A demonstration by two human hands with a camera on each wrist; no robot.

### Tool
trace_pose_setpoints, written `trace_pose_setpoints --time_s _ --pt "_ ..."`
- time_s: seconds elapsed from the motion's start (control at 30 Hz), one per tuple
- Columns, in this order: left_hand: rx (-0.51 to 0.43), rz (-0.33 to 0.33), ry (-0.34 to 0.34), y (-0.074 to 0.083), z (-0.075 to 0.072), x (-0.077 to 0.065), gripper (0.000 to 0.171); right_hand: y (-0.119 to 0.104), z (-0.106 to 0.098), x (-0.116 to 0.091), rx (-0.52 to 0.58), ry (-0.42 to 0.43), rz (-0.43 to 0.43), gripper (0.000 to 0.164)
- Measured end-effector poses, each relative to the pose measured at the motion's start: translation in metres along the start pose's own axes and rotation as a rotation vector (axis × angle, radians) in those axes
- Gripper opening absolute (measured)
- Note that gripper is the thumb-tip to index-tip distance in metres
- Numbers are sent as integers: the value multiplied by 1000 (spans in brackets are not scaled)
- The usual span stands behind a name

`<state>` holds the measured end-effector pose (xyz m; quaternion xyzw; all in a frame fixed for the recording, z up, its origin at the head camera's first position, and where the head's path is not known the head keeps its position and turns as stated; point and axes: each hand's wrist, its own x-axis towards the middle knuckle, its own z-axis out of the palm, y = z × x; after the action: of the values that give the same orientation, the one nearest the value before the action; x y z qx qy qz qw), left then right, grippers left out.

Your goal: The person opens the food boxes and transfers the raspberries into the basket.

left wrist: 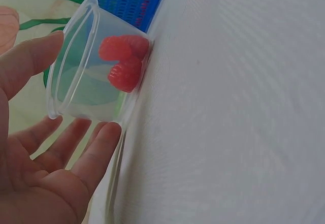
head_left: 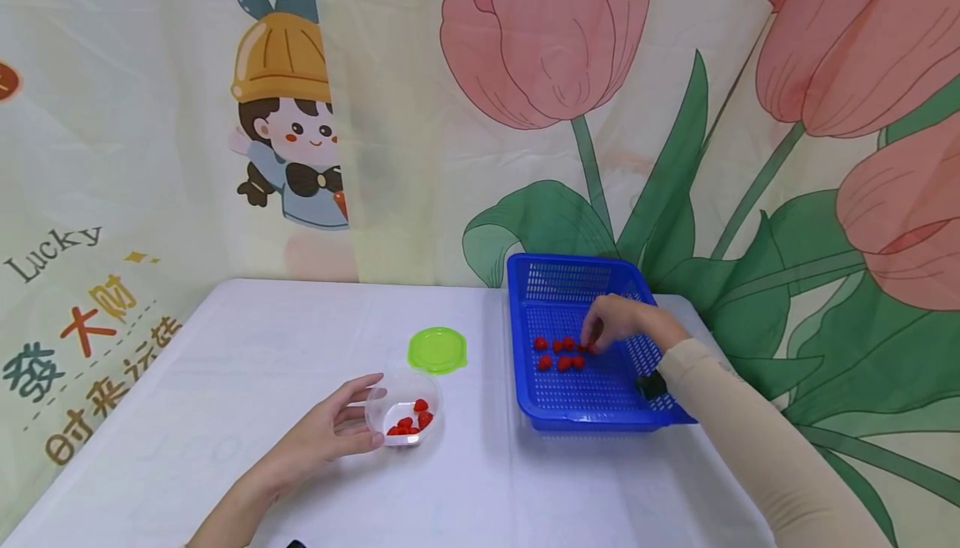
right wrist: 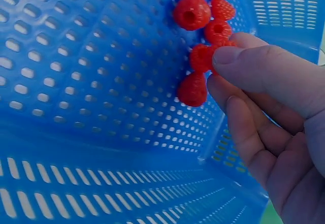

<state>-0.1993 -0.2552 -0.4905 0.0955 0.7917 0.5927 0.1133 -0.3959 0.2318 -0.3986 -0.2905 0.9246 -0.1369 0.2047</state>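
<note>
While blue basket (head_left: 600, 424) holds red raspberries (head_left: 564, 364), clear cup (head_left: 392, 391) holds several others.

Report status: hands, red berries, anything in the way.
Left hand holds clear cup, berries inside. Right hand pinches a red berry in blue basket, others beside it. Green lid beyond cup; no obstruction visible.

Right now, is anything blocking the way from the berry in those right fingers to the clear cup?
Yes: the blue basket's left wall stands between the berry and cup. The green lid, lying flat, shouldn't obstruct.
</note>
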Motion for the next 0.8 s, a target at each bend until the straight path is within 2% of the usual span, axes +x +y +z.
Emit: trace_pose_setpoints --time_s 0.17,0.3,0.43,0.8 --pt "-15 -19 5 0 0 0 90 1 7 -1 11 -30 20 18" --pt "-15 -6 1 1 0 0 90 1 12 0 2 -41 19 21" --pt "-3 4 -2 0 -1 0 90 1 16 1 -7 -39 15 23" --pt "22 -27 14 -3 0 1 87 -1 18 0 -43 -28 0 26"
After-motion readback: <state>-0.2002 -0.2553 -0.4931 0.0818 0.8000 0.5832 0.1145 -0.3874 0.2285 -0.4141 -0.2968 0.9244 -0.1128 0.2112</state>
